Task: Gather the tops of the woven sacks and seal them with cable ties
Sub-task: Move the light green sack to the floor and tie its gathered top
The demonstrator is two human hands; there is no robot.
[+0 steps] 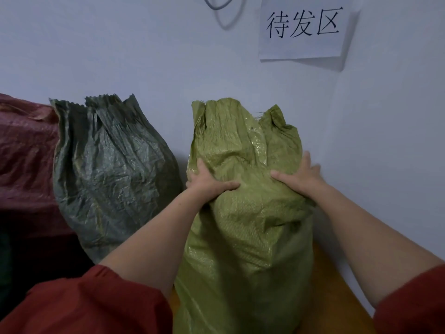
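A light green woven sack stands upright against the wall in front of me, its top loose and crumpled. My left hand grips the sack's left side just below the loose top, thumb across the front and fingers wrapped behind. My right hand holds the right side at the same height, thumb on the front and fingers spread round the back. A dark green woven sack stands to the left, its zigzag-cut top open. No cable tie is in view.
A dark red woven sack lies at the far left behind the dark green one. The white wall is right behind the sacks, with a paper sign taped to it. An orange floor surface shows at the lower right.
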